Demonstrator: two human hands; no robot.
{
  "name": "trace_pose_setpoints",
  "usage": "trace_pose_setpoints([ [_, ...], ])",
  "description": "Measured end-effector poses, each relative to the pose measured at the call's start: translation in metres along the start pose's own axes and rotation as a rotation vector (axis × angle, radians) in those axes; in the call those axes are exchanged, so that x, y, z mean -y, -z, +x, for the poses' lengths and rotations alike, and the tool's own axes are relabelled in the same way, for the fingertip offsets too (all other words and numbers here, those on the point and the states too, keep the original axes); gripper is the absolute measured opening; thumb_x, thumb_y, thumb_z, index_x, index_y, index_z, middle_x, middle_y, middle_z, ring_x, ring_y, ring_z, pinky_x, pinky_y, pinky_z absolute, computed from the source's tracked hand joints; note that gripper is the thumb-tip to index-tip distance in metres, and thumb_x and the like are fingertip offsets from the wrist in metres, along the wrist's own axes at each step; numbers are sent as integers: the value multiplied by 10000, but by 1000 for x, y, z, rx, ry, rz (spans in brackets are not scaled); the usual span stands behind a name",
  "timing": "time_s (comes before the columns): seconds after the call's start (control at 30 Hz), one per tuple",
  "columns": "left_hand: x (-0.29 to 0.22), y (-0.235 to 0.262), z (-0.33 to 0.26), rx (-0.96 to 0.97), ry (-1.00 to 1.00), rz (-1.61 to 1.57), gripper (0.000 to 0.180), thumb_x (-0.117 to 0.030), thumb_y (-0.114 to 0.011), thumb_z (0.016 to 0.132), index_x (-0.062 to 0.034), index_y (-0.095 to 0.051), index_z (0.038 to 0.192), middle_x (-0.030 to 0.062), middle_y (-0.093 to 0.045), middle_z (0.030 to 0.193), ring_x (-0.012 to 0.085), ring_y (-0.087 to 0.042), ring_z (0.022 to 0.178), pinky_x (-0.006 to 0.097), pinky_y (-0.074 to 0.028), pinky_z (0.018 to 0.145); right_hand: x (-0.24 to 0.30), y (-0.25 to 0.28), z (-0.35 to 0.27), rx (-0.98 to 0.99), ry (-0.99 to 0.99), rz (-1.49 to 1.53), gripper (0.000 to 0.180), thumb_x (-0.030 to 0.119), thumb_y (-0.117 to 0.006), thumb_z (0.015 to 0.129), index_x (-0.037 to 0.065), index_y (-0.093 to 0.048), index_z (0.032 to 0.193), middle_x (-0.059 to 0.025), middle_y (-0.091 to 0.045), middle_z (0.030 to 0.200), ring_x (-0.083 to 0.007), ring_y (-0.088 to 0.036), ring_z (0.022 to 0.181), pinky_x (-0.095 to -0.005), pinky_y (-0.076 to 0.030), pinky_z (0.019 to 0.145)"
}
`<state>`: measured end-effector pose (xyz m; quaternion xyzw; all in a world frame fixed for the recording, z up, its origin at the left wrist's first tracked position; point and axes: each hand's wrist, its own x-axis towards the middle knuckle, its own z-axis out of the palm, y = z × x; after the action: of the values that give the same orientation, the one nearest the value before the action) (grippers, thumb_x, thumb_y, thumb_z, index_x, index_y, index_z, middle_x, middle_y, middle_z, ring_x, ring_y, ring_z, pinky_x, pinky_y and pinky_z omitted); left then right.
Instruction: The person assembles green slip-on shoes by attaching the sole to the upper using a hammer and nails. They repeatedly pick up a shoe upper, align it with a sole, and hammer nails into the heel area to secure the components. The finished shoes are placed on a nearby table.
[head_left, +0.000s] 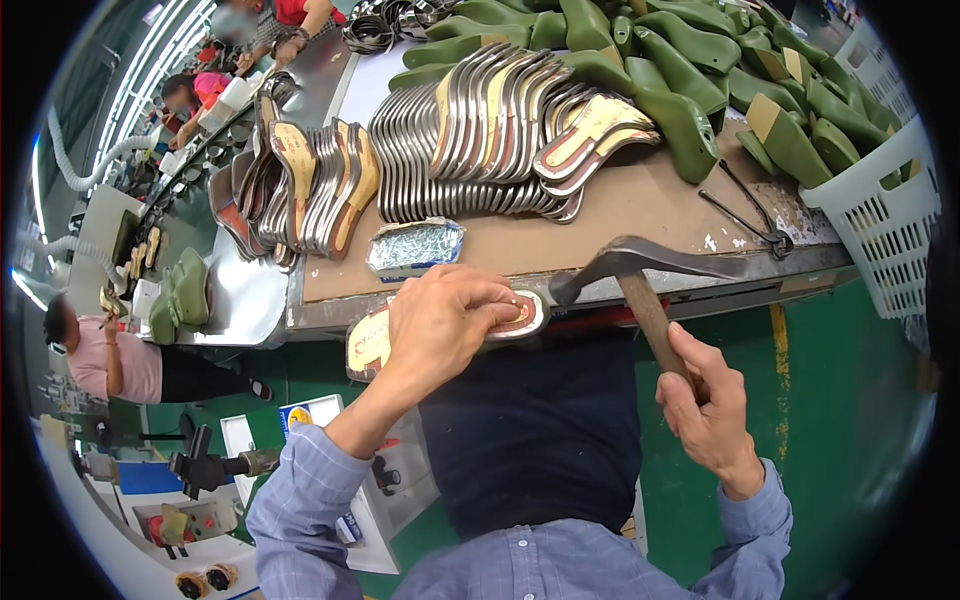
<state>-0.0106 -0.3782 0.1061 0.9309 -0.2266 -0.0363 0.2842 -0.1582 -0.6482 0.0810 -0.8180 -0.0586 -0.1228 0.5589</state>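
Hammer (634,268) raised; box (392,273) holds nails (416,244).

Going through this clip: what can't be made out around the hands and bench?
All in the head view:
- Middle of the sole piece: hidden by the left hand.
- Anything between the left fingertips: covered by the fingers.
- Lower end of the hammer: hidden in the right hand.
- Rearmost green forms: cut off by the top edge.

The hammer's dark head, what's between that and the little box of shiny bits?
In the head view, just bare brown board shows between the hammer's head and the little box. The left hand is just below that stretch.
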Motion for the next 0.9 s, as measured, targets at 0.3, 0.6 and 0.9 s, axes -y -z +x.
trace_pose_setpoints([
  [0.3,-5,2,-2,-49,-42,45,149,-287,-784,803,-145,-796,846,52,-727,886,271,-660,803,391,-499,706,46,-1,39,147,293,-247,494,-17,-711,874,8,-587,1351,-83,-589,709,-163,-538,562,-329,-471,531],
  [0.6,14,23,-15,208,-214,463,661,-506,-764,809,-83,-583,1283,126,-666,1235,404,-470,1337,547,-354,1071,41,18,24,15,-726,542,538,197,-476,1066,51,-256,1535,-39,-531,734,-51,-426,443,-210,-371,385],
  [0.9,8,16,-15,160,-186,370,560,-465,-754,811,-36,-586,1130,131,-651,966,327,-643,929,447,-457,829,17,25,2,84,-305,32,515,60,-556,1013,44,-400,1504,-57,-630,796,-99,-541,615,-253,-463,567],
])
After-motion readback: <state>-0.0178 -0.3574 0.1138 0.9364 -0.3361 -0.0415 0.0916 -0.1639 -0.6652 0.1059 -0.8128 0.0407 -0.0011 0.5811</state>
